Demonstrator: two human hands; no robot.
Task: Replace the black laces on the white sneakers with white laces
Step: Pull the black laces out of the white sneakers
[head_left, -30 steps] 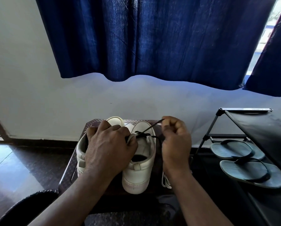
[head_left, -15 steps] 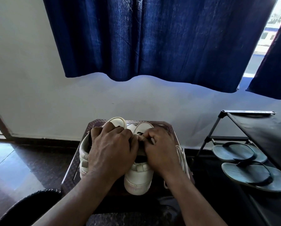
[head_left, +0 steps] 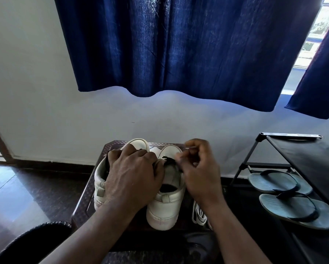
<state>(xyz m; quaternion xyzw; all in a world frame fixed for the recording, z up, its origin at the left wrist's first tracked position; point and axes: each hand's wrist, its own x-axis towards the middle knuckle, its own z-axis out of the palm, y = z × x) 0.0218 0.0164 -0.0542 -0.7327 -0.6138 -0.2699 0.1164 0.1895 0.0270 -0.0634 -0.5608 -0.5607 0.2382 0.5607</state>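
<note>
Clamps left hand (head_left: 133,180) over left sneaker (head_left: 99,178), fingers curled together into its opening, thumb against right sneaker (head_left: 163,210) beside it on stool (head_left: 83,199). Pinches black lace (head_left: 170,161), bunched at right sneaker's tongue top and touching the fingertips' left side, between thumb and forefinger of right hand (head_left: 199,174), other fingers loosely curled, slightly blurred. Leaves white laces (head_left: 198,214) lying on stool just right of right sneaker, under right wrist.

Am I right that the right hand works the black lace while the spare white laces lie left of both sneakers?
Not quite: the head view shows the white laces lying right of the right sneaker, beside the right wrist. The right hand does work the black lace.
</note>
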